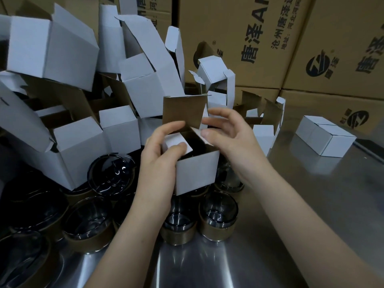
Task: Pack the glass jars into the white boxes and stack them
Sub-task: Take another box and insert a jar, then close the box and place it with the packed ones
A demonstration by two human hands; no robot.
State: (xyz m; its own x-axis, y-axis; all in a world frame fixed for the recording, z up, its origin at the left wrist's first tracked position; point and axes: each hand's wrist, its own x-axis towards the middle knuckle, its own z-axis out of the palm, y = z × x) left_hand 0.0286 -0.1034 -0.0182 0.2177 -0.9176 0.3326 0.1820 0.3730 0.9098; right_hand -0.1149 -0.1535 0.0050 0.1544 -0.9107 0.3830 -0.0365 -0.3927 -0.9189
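My left hand point(160, 161) grips a small white box point(195, 173) held above the table, thumb pressing its left side flap down. The box's brown lid flap point(182, 113) stands upright behind. My right hand point(230, 140) is at the box's right top edge, with curled fingers touching the right side flap. The inside of the box is dark, and I cannot tell what it holds. Several glass jars with brown bands, such as a jar point(218, 219) under the box and another jar point(89, 223) to the left, stand on the steel table point(291, 235).
A heap of open white boxes point(83, 84) fills the back left. Two closed white boxes point(326, 136) lie side by side at the right on the table. Large brown cartons point(270, 38) wall off the back.
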